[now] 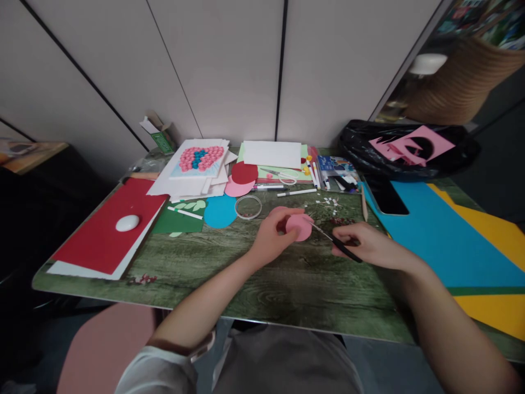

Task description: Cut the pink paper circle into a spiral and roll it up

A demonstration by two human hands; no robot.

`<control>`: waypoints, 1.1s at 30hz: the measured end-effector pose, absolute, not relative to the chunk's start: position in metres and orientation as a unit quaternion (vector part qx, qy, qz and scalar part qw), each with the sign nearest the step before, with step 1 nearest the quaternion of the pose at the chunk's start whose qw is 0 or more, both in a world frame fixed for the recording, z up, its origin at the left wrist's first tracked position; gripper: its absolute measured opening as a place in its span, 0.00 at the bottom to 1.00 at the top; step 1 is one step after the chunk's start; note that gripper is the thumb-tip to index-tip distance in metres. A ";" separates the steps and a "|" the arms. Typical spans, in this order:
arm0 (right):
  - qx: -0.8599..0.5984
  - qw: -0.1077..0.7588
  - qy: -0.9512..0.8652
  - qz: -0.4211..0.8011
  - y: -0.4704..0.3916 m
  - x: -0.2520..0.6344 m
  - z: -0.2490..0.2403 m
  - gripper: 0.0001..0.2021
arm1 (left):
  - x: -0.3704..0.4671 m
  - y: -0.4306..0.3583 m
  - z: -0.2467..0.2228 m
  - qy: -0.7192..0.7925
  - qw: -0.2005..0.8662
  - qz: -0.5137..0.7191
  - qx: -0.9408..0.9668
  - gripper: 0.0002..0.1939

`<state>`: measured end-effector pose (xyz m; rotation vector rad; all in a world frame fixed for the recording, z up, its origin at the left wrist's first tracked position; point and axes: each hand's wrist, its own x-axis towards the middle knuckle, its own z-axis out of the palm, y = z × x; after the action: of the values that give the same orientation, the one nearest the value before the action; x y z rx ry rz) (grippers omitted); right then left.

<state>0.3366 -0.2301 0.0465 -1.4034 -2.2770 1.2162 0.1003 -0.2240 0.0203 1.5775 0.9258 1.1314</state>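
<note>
Table (262,298): spreads beneath the pink circle (301,230).
Blue sheet (435,235): well right of the circle.
Left hand (270,235): I pinch the circle, thumb over its face.
Right hand (367,245): right of the circle, my fingers closed around the black scissors (348,250).
Blades: at the circle's upper right edge.
Cut: I seem to be snipping in; it calls for steady paper, fingertips clear.

The left hand (274,232) partly hides the pink circle (301,226).
</note>
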 end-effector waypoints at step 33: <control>-0.478 0.101 -0.773 0.404 -0.230 0.338 0.049 0.22 | 0.099 -0.223 0.024 0.396 0.462 0.469 0.640 0.21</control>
<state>0.3379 -0.2300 0.0488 -1.4125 -2.2841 1.1947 0.0988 -0.2234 0.0236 1.5740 0.9746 1.1524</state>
